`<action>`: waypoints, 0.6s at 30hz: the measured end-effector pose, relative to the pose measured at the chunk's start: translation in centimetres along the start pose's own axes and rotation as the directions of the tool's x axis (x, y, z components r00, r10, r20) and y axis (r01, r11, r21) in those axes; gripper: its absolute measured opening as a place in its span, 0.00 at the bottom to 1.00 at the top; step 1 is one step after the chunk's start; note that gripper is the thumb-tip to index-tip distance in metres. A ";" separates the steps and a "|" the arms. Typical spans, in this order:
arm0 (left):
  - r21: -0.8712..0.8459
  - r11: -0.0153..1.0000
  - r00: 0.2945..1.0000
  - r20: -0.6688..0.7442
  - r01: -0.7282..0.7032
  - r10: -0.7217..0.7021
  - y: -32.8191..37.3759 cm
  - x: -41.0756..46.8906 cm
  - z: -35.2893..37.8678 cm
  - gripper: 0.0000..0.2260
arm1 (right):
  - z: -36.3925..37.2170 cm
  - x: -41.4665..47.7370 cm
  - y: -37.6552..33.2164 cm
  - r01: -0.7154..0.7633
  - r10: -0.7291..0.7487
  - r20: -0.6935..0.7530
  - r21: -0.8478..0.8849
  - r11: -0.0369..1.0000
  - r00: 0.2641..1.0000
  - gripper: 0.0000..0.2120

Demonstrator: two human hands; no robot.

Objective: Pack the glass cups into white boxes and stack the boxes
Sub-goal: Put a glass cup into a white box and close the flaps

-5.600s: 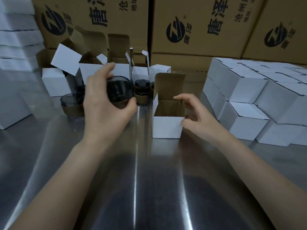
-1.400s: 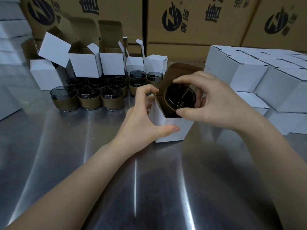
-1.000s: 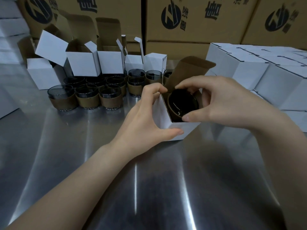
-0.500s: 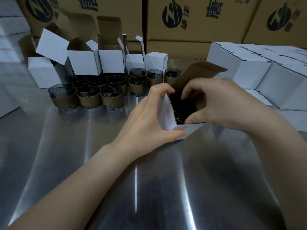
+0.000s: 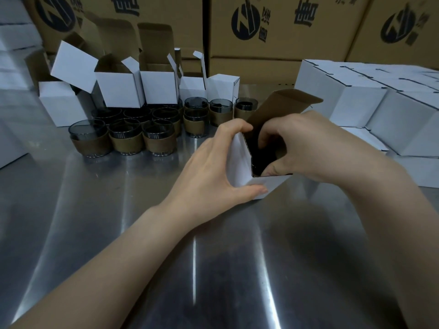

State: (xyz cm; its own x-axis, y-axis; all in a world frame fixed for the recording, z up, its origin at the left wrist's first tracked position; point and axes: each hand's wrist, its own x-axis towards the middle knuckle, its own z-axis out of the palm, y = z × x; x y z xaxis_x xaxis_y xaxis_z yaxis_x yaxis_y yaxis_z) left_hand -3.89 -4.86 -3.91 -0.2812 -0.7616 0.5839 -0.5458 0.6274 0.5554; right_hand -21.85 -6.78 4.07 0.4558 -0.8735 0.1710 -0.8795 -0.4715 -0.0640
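A white box with a brown inside stands tilted toward me on the steel table, its lid flap up. My left hand grips its left wall, thumb along the lower front edge. My right hand reaches into the opening, fingers curled round the dark glass cup, which sits deep inside and is mostly hidden. Several glass cups with brown sleeves stand at the back left. Closed white boxes are stacked at the right.
Several open white boxes stand behind the cups at the back left. Large brown cartons form a wall across the back. More white boxes sit at the far left. Bare steel table lies in front of me.
My right hand has pushed the cup deeper into the box, so the cup is now almost hidden. The box has tilted further toward me in my left hand.
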 end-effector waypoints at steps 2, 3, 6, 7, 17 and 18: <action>-0.007 1.000 1.000 -0.002 0.013 -0.013 -0.1 0.0 0.0 0.37 | 0.0 0.2 0.2 -0.001 0.000 0.016 0.013 1.000 1.000 0.21; -0.011 1.000 1.000 -0.003 0.018 -0.018 -0.2 0.1 0.0 0.37 | 0.0 0.2 0.2 -0.006 0.005 0.019 0.027 1.000 1.000 0.21; -0.022 0.999 1.000 -0.005 0.026 -0.026 -0.3 0.1 0.0 0.37 | -0.1 0.4 0.4 -0.021 0.019 0.027 0.059 0.998 0.999 0.22; -0.026 0.999 1.000 -0.004 0.029 -0.029 -0.4 0.1 0.0 0.37 | -0.1 0.4 0.4 -0.021 0.019 0.028 0.069 0.997 0.999 0.23; -0.109 0.990 0.996 0.016 0.085 -0.084 -0.9 0.1 0.1 0.38 | -0.4 0.8 0.8 -0.009 -0.004 0.069 0.185 0.983 0.998 0.23; -0.116 0.989 0.996 0.019 0.089 -0.087 -0.9 0.1 0.1 0.38 | -0.4 0.8 0.9 -0.010 -0.004 0.072 0.198 0.980 0.997 0.23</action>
State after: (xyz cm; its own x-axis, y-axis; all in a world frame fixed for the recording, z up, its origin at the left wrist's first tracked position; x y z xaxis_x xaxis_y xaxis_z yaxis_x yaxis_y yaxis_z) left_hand -3.50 -5.57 -4.40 -0.2477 -0.8162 0.5219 -0.4736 0.5720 0.6697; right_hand -22.30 -7.87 4.59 0.4682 -0.8780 0.0997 -0.8397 -0.4772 -0.2591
